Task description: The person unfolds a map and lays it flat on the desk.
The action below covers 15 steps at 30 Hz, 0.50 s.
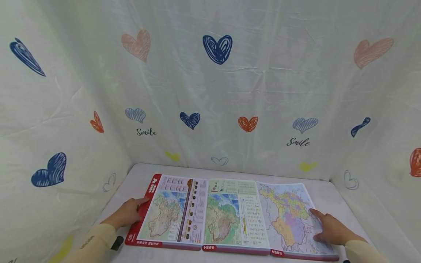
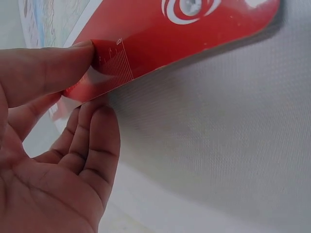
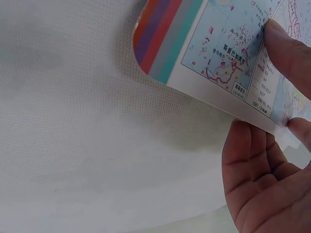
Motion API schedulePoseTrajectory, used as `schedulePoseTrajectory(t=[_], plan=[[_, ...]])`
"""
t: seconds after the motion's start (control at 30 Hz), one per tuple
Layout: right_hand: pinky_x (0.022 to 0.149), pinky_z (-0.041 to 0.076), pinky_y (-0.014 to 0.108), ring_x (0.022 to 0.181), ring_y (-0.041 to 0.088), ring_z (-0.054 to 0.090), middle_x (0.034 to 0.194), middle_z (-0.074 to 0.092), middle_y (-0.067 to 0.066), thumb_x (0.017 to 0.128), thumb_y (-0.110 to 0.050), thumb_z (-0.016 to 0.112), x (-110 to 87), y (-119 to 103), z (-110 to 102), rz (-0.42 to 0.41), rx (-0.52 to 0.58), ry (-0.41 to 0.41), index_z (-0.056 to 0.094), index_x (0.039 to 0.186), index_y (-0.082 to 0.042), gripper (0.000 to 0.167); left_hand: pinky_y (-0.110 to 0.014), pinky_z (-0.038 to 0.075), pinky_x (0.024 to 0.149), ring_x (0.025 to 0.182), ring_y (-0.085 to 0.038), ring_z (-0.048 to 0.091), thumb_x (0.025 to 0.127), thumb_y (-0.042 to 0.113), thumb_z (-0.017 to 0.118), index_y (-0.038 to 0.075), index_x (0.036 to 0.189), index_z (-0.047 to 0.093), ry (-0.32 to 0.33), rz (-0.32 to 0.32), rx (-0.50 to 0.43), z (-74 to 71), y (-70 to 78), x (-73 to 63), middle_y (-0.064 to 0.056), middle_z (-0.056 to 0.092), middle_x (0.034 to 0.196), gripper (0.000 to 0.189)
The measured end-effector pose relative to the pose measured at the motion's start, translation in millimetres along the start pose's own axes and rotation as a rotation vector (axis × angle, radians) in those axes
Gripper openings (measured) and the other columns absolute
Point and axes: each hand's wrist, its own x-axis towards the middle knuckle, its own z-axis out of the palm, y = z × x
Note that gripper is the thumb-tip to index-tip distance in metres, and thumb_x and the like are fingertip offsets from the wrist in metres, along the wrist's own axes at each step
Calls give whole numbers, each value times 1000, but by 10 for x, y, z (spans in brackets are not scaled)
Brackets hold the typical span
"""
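A fold-out map [image 1: 227, 219] lies spread on the white table, three printed panels side by side. Its left panel has a red border with rounded corners; coloured tabs step along the lower edge. At the left, my left hand [image 1: 127, 212] pinches the red border, thumb on top and fingertips under the edge, as the left wrist view shows. My right hand [image 1: 333, 230] grips the right panel's outer edge. In the right wrist view its thumb [image 3: 291, 56] presses on the printed face while the other fingers curl beneath. Striped tab edges show at that panel's corner.
The white tabletop [image 1: 144, 170] extends behind the map up to a pale curtain [image 1: 213, 91] printed with hearts and "Smile". Similar curtain walls stand close on the left and right sides. A dark object [image 1: 117, 243] sits by the left wrist.
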Motion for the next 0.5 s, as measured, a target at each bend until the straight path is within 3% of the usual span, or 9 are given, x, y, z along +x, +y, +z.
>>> schedulePoseTrajectory(t=[0.27, 0.43, 0.5], plan=[[84, 45, 68, 91, 43, 60, 102, 56, 29, 63, -34, 91, 1, -1, -7, -8, -20, 1, 45, 139, 8, 98, -37, 57, 64, 82, -25, 54, 74, -4, 79, -7, 143, 46, 25, 14, -17, 45, -20, -19, -16, 53, 97, 77], [80, 48, 65, 85, 35, 60, 98, 56, 23, 69, -42, 87, -9, 46, -82, -26, -49, 10, 46, 137, 11, 95, -39, 56, 69, 82, -24, 53, 78, 3, 79, -5, 139, 52, 31, 3, 78, -4, 8, -18, -14, 53, 95, 68], [80, 48, 66, 87, 39, 60, 99, 56, 26, 73, -46, 83, -7, 54, -152, -20, -65, 11, 45, 137, 13, 95, -45, 56, 75, 86, -26, 56, 80, 10, 80, -5, 139, 53, 52, 17, 120, -36, 34, -25, -15, 55, 99, 66]])
